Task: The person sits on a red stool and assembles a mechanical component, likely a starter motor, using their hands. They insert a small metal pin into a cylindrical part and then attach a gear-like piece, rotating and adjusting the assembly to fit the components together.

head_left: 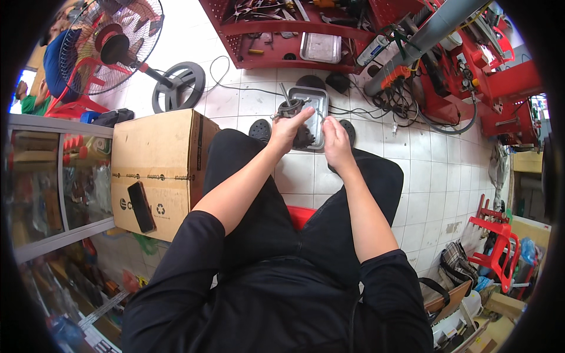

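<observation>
Gripping from above, left hand (286, 130) closes fingers round one dark round metal engine part (292, 110), held over the knees above one steel tray (315, 112) on the tiled floor. Right hand (336, 141) beside it, fingers curled together against the part's lower side; exact grip indeterminate. Two sandals flank the tray.

White tiled floor (432, 176). Directly on it: metal tray (316, 112), cardboard box (156, 170) with a black phone (141, 206) lying on top, fan base (179, 85), tangled black cables (400, 109), red plastic stool (497, 244).
</observation>
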The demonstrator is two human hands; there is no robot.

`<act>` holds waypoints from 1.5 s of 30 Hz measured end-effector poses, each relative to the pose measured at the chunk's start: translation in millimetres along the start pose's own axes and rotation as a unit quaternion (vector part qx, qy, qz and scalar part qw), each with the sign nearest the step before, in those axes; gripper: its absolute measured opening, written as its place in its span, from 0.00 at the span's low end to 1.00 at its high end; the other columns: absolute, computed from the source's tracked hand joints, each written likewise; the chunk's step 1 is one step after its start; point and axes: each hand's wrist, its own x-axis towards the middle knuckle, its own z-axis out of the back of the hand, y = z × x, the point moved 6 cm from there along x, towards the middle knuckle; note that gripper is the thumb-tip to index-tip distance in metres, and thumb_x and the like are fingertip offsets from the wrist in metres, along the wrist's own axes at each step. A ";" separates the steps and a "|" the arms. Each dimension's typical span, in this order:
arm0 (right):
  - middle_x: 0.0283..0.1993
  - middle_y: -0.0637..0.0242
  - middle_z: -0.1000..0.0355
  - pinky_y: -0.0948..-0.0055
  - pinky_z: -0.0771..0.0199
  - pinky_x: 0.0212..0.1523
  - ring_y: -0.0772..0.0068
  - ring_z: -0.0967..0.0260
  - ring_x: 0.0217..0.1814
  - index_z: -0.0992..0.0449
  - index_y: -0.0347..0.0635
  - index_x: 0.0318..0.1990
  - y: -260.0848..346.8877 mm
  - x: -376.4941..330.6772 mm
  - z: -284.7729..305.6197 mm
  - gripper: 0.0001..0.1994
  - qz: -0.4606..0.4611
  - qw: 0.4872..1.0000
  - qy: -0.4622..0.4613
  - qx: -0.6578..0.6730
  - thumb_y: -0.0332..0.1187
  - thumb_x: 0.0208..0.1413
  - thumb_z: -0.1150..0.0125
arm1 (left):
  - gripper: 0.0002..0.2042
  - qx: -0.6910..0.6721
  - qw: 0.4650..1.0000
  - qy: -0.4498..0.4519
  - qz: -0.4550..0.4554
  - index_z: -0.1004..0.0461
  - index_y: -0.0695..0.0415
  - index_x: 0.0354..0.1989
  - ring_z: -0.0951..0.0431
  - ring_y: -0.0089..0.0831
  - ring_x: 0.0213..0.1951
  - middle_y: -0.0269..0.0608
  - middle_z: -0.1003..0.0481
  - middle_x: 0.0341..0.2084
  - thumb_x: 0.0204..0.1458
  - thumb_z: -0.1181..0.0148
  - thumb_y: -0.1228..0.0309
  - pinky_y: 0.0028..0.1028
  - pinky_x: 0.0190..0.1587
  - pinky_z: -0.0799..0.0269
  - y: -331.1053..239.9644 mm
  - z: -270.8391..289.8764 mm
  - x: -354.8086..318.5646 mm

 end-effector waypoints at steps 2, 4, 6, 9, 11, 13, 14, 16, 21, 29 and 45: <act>0.27 0.63 0.33 0.75 0.37 0.31 0.74 0.38 0.28 0.32 0.33 0.37 7.1 -2.7 0.1 0.16 0.012 1.000 -0.017 -0.024 0.39 0.63 0.60 | 0.16 0.036 0.999 0.023 0.009 0.25 0.60 0.29 0.30 0.22 0.21 0.34 0.29 0.22 0.39 0.29 0.62 0.22 0.24 0.32 4.6 0.0 0.2; 0.29 0.60 0.32 0.73 0.36 0.33 0.70 0.36 0.29 0.32 0.32 0.40 3.5 -4.9 3.5 0.16 -0.032 0.997 -0.037 0.062 0.39 0.63 0.60 | 0.15 0.047 0.998 0.028 0.022 0.25 0.60 0.29 0.30 0.21 0.22 0.34 0.29 0.22 0.40 0.29 0.63 0.22 0.23 0.32 9.1 1.4 1.2; 0.29 0.56 0.33 0.70 0.36 0.35 0.63 0.36 0.29 0.32 0.32 0.39 0.0 -2.5 8.4 0.16 -0.044 0.993 -0.037 0.100 0.38 0.62 0.60 | 0.14 0.037 0.998 0.021 0.041 0.25 0.59 0.29 0.30 0.21 0.22 0.33 0.29 0.22 0.40 0.29 0.64 0.22 0.23 0.33 10.7 -0.8 0.8; 0.29 0.52 0.33 0.68 0.35 0.36 0.60 0.35 0.31 0.33 0.32 0.39 15.8 -1.6 8.7 0.15 -0.041 0.999 -0.003 -0.014 0.37 0.62 0.60 | 0.13 0.006 0.999 0.030 0.019 0.25 0.58 0.28 0.30 0.20 0.21 0.31 0.29 0.22 0.41 0.30 0.65 0.22 0.22 0.34 1.1 -6.9 -3.6; 0.29 0.52 0.33 0.68 0.35 0.36 0.59 0.35 0.31 0.33 0.32 0.39 25.8 -3.2 3.2 0.15 0.017 0.999 -0.008 -0.033 0.37 0.62 0.60 | 0.13 0.041 0.996 0.070 -0.023 0.26 0.57 0.29 0.30 0.19 0.21 0.31 0.29 0.22 0.41 0.30 0.65 0.22 0.22 0.35 -3.7 -12.0 -5.2; 0.28 0.52 0.33 0.68 0.35 0.36 0.58 0.35 0.30 0.33 0.32 0.39 26.1 -3.2 4.0 0.15 -0.010 0.999 0.015 -0.031 0.37 0.63 0.60 | 0.12 0.034 0.993 0.103 -0.052 0.26 0.56 0.30 0.31 0.19 0.22 0.30 0.29 0.22 0.42 0.30 0.64 0.22 0.23 0.35 -7.4 -18.8 -9.8; 0.28 0.52 0.33 0.68 0.35 0.36 0.58 0.35 0.30 0.33 0.32 0.39 23.0 -3.3 5.8 0.15 -0.024 0.999 0.005 0.022 0.37 0.63 0.60 | 0.12 0.046 0.995 0.086 -0.036 0.26 0.56 0.30 0.31 0.19 0.23 0.30 0.29 0.22 0.42 0.31 0.64 0.22 0.23 0.35 -2.5 -13.8 -6.5; 0.28 0.51 0.33 0.68 0.35 0.36 0.57 0.35 0.30 0.33 0.32 0.39 12.1 -4.3 7.0 0.15 -0.051 0.991 -0.015 0.127 0.37 0.63 0.60 | 0.12 0.068 0.996 0.051 -0.003 0.26 0.56 0.30 0.31 0.18 0.23 0.30 0.29 0.22 0.43 0.31 0.63 0.22 0.23 0.35 9.0 -2.3 1.6; 0.31 0.51 0.33 0.67 0.35 0.36 0.56 0.34 0.32 0.33 0.33 0.40 17.4 -1.5 4.9 0.15 0.003 0.998 0.013 -0.056 0.37 0.63 0.61 | 0.12 0.029 0.998 0.059 -0.024 0.26 0.56 0.29 0.32 0.18 0.23 0.30 0.29 0.22 0.43 0.32 0.63 0.22 0.23 0.36 -4.4 -15.2 -10.2; 0.29 0.56 0.33 0.69 0.36 0.37 0.64 0.35 0.32 0.34 0.31 0.39 17.8 -0.7 12.9 0.16 -0.015 0.998 -0.004 0.058 0.38 0.63 0.61 | 0.11 -0.012 0.999 0.038 -0.016 0.26 0.56 0.30 0.32 0.17 0.21 0.29 0.29 0.22 0.44 0.33 0.65 0.21 0.22 0.37 0.9 -11.1 -4.2; 0.31 0.49 0.32 0.61 0.36 0.39 0.48 0.34 0.35 0.34 0.33 0.37 23.3 0.8 7.4 0.14 -0.025 0.997 0.062 -0.043 0.37 0.62 0.61 | 0.17 -0.002 0.999 0.031 0.024 0.28 0.59 0.37 0.28 0.24 0.25 0.34 0.29 0.26 0.41 0.31 0.64 0.26 0.27 0.29 2.8 -2.1 0.3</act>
